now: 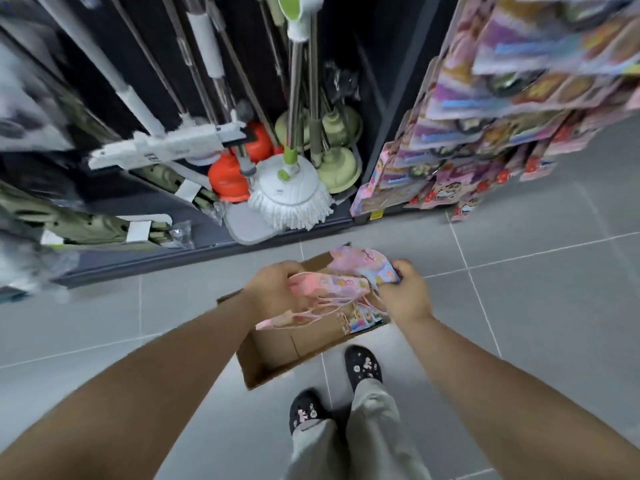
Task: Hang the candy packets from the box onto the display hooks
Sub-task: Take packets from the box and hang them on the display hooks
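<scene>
The left hand (pixel 273 289) was curled around a fanned bundle of pink candy packets (pixel 322 292). Its fingers were tucked out of sight beneath them, so only the back of the hand and the wrist showed. The right hand (pixel 405 292) gripped the edge of a single pink packet (pixel 358 263), with the fingers bent tight over its blue-printed corner. That packet rose away from the right fingers and overlapped the top of the bundle. The two hands hung close together, and the packets bridged the gap between the fingers of one and the other.

Directly beneath the fingers sat the open cardboard box (pixel 273 355) on the grey tiled floor (pixel 519 306). A few more packets (pixel 363 318) lay in the box's corner just below the right fingers.

Ahead of the right fingers and higher, well apart, the display rack (pixel 512 109) carried overlapping rows of colourful hanging packets. The hooks themselves were hidden and the rows blurred. Ahead of the left fingers, a dark shelf unit held a white string mop (pixel 291 199), orange plungers (pixel 228 181) and pale green plungers (pixel 334 168). On the near side of the box, below the hands, two black shoes (pixel 362 365) stood on the tiles.
</scene>
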